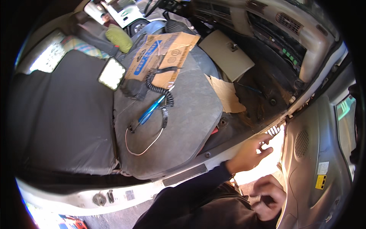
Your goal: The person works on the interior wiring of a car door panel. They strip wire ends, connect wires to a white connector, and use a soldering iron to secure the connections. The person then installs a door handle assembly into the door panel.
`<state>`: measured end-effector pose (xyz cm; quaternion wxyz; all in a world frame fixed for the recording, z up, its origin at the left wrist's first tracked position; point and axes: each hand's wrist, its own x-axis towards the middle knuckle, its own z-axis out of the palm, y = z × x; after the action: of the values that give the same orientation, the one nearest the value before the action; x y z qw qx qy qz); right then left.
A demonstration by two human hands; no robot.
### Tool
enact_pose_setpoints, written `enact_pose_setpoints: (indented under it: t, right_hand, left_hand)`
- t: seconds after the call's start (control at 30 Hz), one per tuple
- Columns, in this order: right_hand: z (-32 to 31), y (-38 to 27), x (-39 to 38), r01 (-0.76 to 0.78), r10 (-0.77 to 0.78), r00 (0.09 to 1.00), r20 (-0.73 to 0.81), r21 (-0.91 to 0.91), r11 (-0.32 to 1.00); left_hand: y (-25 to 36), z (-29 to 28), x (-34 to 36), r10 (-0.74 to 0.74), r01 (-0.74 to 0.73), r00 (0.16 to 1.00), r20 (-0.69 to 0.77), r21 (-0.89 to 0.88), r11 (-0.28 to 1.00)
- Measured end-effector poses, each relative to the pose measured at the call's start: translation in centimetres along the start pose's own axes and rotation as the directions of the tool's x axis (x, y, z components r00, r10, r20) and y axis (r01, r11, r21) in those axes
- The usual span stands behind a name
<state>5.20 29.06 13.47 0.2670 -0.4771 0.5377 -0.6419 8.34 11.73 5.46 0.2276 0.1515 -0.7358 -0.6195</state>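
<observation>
My left hand (248,154) reaches over the door sill, its thumb and fingers apart around a gap. Below it is my right hand (269,197), with fingers curled inward and slightly blurred; a ring shows on one finger. Whatever the right fingers may hold is hidden. Both hands are beside the open vehicle door (310,160). On the grey passenger seat (190,126), apart from both hands, lies a blue-handled probe (151,110) with a black coiled cable (170,100) and a thin pale wire (143,153).
A flattened cardboard box (162,57) and a lit square work lamp (112,73) rest on the seats. A beige panel (226,54) leans in the footwell near torn cardboard (228,95). The dashboard (267,23) has an open cavity. Another person (108,20) stands outside, beyond the far side.
</observation>
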Motion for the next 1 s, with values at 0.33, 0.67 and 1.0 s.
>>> enact_pose_setpoints:
  t: [0.33,0.67,1.0]
  right_hand:
    - [5.1,6.9,5.3,-0.164,0.178,0.979,-0.100,0.141,0.976]
    - [14.7,9.0,26.3,0.362,-0.429,0.903,-0.027,-0.491,0.792]
    - [30.5,13.2,41.6,0.300,-0.004,0.938,0.347,-0.803,0.515]
  left_hand:
    - [10.9,-24.9,-15.9,0.167,0.327,0.416,-0.894,0.318,0.890]
    - [3.2,-34.5,-19.7,0.074,0.684,0.613,-0.786,0.576,0.448]
    - [7.6,-32.7,-18.1,0.472,0.503,0.427,-0.772,0.636,0.585]
